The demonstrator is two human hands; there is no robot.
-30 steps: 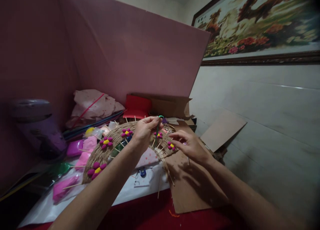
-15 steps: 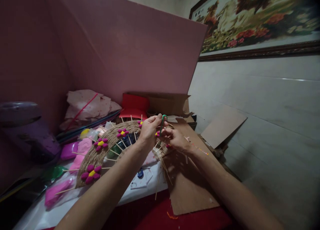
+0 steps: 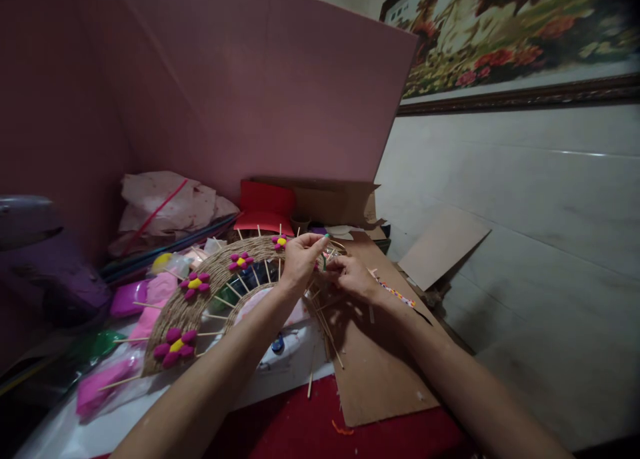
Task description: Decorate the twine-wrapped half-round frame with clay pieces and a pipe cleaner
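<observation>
My left hand (image 3: pixel 303 258) is closed in a pinch, with a bit of green at its fingertips. A thin green strip (image 3: pixel 324 262), perhaps of modelling clay, runs down from there to my right hand (image 3: pixel 354 278), whose fingers are pinched at its lower end. Both hands are over the right end of a twine-woven arch (image 3: pixel 220 262) with thin wooden sticks poking out along both edges. Magenta flowers with yellow centres, such as the large one (image 3: pixel 175 348), sit along the arch. My left hand and forearm hide part of it.
A cardboard sheet (image 3: pixel 383 379) lies under my right arm on the red surface (image 3: pixel 280 419). Pink clay packets (image 3: pixel 103 382) and a purple one (image 3: pixel 129 299) are at the left. A red folded card (image 3: pixel 265 206) stands behind the arch; another board (image 3: pixel 443 246) leans against the wall.
The green strip was looped above my left fingertips; now only its tip and a short length between my hands show. The scene has shifted slightly left in view.
</observation>
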